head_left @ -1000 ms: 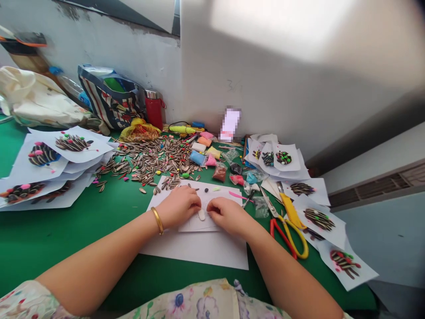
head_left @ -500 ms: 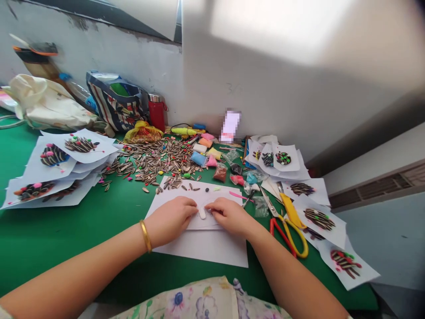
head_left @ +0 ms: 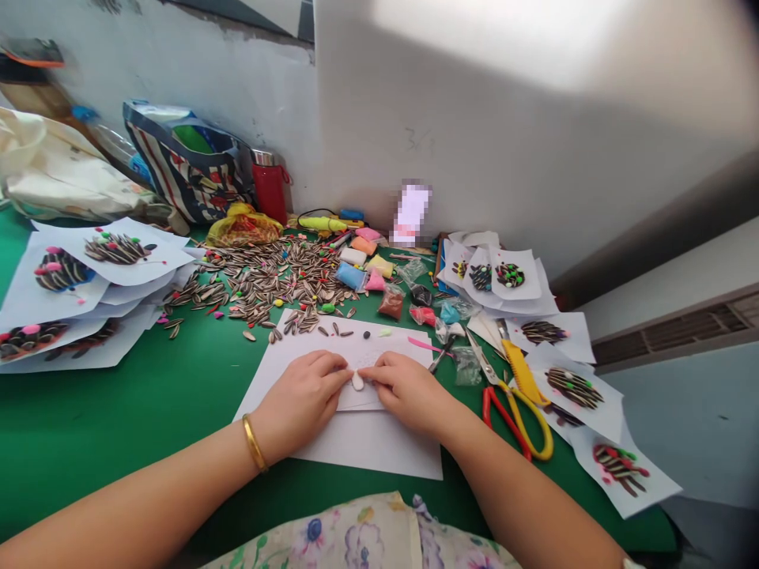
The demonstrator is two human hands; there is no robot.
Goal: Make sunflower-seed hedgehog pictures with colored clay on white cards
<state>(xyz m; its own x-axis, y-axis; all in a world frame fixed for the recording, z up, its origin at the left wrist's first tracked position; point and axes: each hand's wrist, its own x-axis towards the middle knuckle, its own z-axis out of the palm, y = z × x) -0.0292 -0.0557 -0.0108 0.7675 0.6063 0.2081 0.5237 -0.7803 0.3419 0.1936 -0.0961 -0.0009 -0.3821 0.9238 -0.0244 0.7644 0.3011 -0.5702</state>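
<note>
On the white paper [head_left: 379, 442] in front of me lies a small elongated lump of white modelling clay [head_left: 357, 382]. My left hand [head_left: 308, 395], with a gold bangle at its wrist, presses bent fingertips against the clay's left side. From the other side, the curled fingers of my right hand [head_left: 412, 391] touch its upper end. The clay is held between the two hands, and its rounded lower end shows. Just beyond my fingers lie a black clay ball [head_left: 366, 334], a pale green clay bit [head_left: 385, 333] and several sunflower seeds [head_left: 308, 320].
Past the paper spreads a heap of sunflower seeds [head_left: 266, 273], beside bagged coloured clay [head_left: 351, 276]. Scissors [head_left: 515, 403] and a yellow cutter [head_left: 522, 373] lie at right. Seed-covered pictures are stacked left [head_left: 118, 246] and right [head_left: 574, 387]. A red bottle [head_left: 269, 190] stands behind.
My fingertips have come closer together around the upper end of the white clay, which now looks narrower there. The whole view has shifted slightly.
</note>
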